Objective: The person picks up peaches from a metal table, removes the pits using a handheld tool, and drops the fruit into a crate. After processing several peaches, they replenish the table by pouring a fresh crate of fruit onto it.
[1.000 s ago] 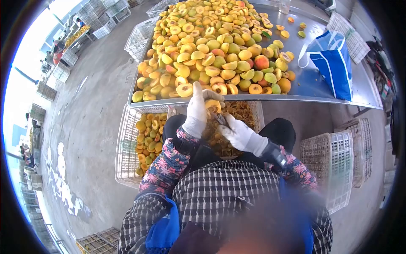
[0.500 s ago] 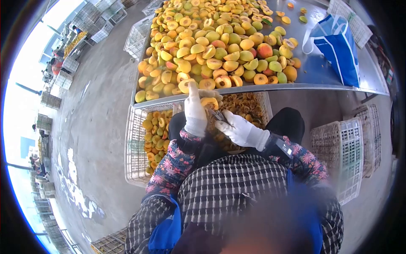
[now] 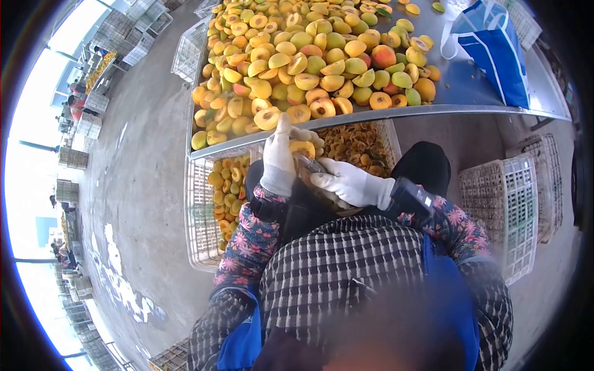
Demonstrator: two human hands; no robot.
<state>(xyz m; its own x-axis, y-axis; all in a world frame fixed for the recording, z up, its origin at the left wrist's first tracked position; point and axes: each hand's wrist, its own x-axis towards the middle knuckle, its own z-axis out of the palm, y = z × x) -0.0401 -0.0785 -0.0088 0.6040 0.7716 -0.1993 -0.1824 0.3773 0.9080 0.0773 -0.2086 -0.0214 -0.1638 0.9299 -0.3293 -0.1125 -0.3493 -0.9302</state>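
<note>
Over my lap, at the table's front edge, my gloved left hand [image 3: 279, 159] is closed around a yellow peach half [image 3: 302, 148]. My gloved right hand [image 3: 351, 184] grips a small pitting tool [image 3: 313, 165] with a metal end, which meets the peach half's lower edge. The tool's tip is hidden by the fruit and fingers. Just beyond my hands, peach halves [image 3: 291, 65] lie heaped on the metal table [image 3: 458, 110], many with their cut faces up and some with the pit still showing.
Below the table, a white crate [image 3: 197, 216] holds peach halves; another crate [image 3: 390, 137] holds brown pits or scraps. A blue-and-white bag [image 3: 495, 62] rests on the table's right side. White crates [image 3: 500, 210] stand on the floor at right. People and stacked crates are far left.
The view has shifted slightly, so the table edge sits higher. Both hands stay together at the peach half, with the tool against it; their grips look the same.
</note>
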